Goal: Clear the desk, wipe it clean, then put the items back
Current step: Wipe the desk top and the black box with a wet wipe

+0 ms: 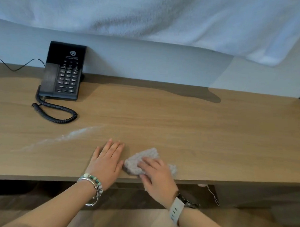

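I am pressing the grey cloth [143, 162] onto the wooden desk [197, 133] near its front edge. My right hand [157, 176] is lying flat on top of it, with the fingers stretched and not curled around it. The cloth is looking thick and nubby, like a knitted rag, and it is folded into a rough wedge. My left hand [107, 160] is resting flat on the bare wood just beside the cloth, with the fingers straight and holding nothing.

I judge I am doing the wiping step. A pale powdery streak [69, 136] is running diagonally on the smooth wood grain to the left — the next move is probably calling for sliding the cloth there with steady pressure. The black telephone [63, 72] with its coiled cord [57, 112] is standing at the back left, so that corner is perhaps not cleared yet.
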{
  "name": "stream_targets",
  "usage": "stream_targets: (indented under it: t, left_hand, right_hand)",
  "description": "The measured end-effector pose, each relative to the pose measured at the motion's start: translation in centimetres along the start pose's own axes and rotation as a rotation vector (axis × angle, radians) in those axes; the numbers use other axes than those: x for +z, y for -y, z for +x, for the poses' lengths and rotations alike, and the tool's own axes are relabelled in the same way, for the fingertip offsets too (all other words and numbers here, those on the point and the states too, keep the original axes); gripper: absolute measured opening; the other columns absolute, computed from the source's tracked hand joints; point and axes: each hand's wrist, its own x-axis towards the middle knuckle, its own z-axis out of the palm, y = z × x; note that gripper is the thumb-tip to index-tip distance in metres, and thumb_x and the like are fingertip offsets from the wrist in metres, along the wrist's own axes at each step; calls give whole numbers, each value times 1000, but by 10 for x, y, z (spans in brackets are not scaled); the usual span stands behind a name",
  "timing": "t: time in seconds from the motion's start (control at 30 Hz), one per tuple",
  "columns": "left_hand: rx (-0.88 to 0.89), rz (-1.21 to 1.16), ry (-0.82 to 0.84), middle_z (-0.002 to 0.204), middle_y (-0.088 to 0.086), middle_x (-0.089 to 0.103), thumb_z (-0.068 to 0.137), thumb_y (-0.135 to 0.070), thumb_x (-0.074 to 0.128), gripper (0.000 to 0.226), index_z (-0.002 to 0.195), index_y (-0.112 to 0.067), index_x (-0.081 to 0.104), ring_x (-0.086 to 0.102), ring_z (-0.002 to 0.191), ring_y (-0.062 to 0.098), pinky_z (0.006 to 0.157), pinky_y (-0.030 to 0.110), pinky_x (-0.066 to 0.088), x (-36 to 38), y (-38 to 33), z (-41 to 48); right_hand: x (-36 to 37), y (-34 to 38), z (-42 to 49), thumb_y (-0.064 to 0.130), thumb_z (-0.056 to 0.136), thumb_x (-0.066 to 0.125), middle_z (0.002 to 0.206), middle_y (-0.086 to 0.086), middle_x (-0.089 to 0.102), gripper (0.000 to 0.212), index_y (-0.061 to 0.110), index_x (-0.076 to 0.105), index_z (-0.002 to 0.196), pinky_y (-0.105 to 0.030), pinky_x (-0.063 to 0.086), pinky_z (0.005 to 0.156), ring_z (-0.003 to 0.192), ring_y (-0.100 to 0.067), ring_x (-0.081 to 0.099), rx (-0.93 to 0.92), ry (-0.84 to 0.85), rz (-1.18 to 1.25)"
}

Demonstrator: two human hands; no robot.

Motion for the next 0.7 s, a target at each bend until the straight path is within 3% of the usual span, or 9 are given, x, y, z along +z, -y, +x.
stream_targets:
  t: [0.07,0.17,0.27,0.33,0.47,0.53,0.6,0.67,0.7]
  left_hand:
    - [-13,3,-5,158,-8,2,66,-54,-15,92,150,-23,6,-9,144,13,116,39,1,3,-11,4]
    - [-30,39,52,157,-7,-9,65,-57,-16,91,150,-26,-3,-13,144,17,116,41,0,5,-28,7]
    - [-80,116,160,154,-8,-21,56,-63,-22,97,147,-30,-15,-20,142,22,114,48,-6,13,-39,10]
    - [-122,130,199,153,-9,-23,72,-69,-11,84,146,-31,-17,-22,142,22,113,50,-7,16,-41,14]
    - [-151,126,185,155,-9,-20,97,-54,16,62,147,-33,-14,-20,142,21,114,50,-4,14,-44,15]
    - [-176,130,168,155,-8,-20,97,-52,16,61,147,-33,-14,-19,143,20,115,49,-3,15,-47,15]
    - [-211,123,150,156,-5,-19,97,-53,17,63,147,-31,-14,-17,143,20,116,47,-2,16,-49,15]
    - [-246,126,145,156,-1,-20,97,-53,17,65,147,-28,-15,-16,144,21,117,45,-2,15,-51,16]
    - [-256,138,145,156,0,-20,96,-54,16,65,147,-27,-15,-16,144,22,117,44,-1,15,-51,17]
  right_hand:
    - [-18,-27,4,20,84,47,112,-4,68,33,15,67,111,-28,41,88,98,-21,59,33,-94,84]
    - [-72,-111,-2,12,87,45,126,-12,60,39,15,60,122,-38,40,87,101,-36,57,449,-336,-114]
    - [-114,-162,-27,32,100,32,155,-3,22,45,29,31,144,-48,27,107,134,-32,30,969,-67,-206]
    - [-100,-154,-32,32,99,28,155,-2,20,45,29,28,144,-48,28,106,135,-28,30,899,26,-268]
    - [-44,-75,-25,24,77,35,132,-1,56,51,28,59,121,-47,49,80,106,-27,60,299,-22,-283]
    - [-38,-41,-14,16,89,36,142,6,46,46,30,53,129,-49,37,99,124,-21,45,46,71,-123]
    - [-41,-45,-8,12,90,42,135,0,54,43,27,54,128,-51,37,100,122,-29,47,5,126,-19]
    - [-58,-84,-6,15,81,42,104,-8,69,37,22,63,111,-48,52,73,89,-36,63,174,-181,-64]
    - [-73,-109,-8,16,85,41,102,-7,68,33,21,63,110,-44,51,73,86,-34,62,340,-278,-90]
